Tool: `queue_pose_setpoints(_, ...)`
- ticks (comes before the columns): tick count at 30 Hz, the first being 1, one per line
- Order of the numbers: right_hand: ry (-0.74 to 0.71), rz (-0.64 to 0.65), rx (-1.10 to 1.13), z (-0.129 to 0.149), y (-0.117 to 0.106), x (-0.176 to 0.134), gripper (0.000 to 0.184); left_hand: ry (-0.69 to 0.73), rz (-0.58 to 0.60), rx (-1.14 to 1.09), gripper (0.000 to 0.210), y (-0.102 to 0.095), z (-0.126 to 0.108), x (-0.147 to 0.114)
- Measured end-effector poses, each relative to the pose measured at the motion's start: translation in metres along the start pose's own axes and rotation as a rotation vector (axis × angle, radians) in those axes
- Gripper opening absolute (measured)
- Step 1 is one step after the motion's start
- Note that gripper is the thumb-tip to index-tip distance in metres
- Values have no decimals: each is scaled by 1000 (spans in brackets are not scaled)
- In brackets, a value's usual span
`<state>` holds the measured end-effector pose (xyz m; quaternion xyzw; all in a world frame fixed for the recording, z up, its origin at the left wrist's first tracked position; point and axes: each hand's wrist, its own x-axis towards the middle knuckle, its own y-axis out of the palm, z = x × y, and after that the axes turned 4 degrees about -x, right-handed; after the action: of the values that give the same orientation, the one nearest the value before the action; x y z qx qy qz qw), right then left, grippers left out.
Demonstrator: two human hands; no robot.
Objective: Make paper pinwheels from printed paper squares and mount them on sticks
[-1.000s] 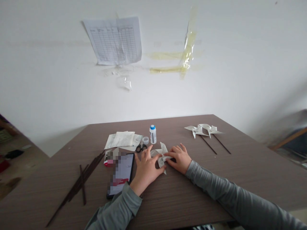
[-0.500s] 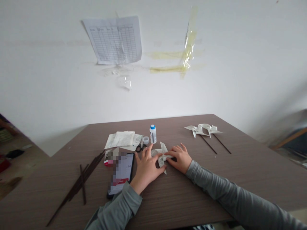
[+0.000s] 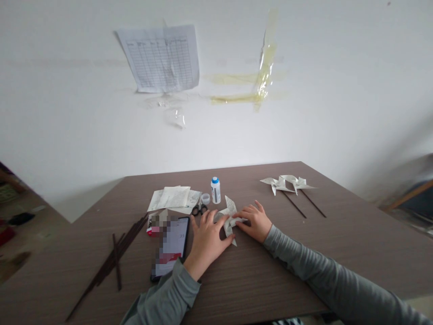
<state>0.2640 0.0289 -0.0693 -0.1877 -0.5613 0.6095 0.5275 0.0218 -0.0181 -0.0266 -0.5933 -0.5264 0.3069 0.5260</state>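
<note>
A white paper pinwheel [image 3: 230,206] with faint print lies on the brown table between my hands, its blades folded in. My left hand [image 3: 208,234] grips its left side, thumb below and forefinger near the middle, other fingers spread. From the right, my right hand [image 3: 256,222] pinches the pinwheel close to its centre. The fingers hide part of the folds. Just behind my left hand are black-handled scissors [image 3: 199,209]. A small clear cup [image 3: 205,198] and a white bottle with a blue cap [image 3: 215,190] stand beyond them.
Two finished-looking pinwheels on dark sticks [image 3: 287,197] lie at the back right. Paper sheets [image 3: 174,197], a phone [image 3: 173,248] and a small red-and-white packet [image 3: 154,230] are left of my hands. Several dark sticks [image 3: 117,257] lie farther left. Beyond the table [image 3: 355,253] rises a white wall.
My left forefinger and middle finger have lowered a little toward the pinwheel. Its upper blade stands slightly higher. The right hand has barely shifted and keeps its pinch.
</note>
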Motion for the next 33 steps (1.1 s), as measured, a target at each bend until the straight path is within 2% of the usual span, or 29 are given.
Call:
queue_pose_setpoints(8,5,81,-14,2,-10,2,33,5,-43,-22,64,4,7,-1)
queue_pose_setpoints(13,9,71,-19,-1,-12,2,33,1,-48,-51,64,5,11,-3)
queue_pose_setpoints(19,8,32,-3,-8,-13,3,35,5,-125,-54,63,11,21,-4)
queue_pose_setpoints(26,2,-102,11,-29,-12,-1,42,40,-163,-49,62,15,41,-7)
queue_pose_setpoints(33,32,-101,2,-57,-10,-14,38,73,-272,-38,70,33,62,-23)
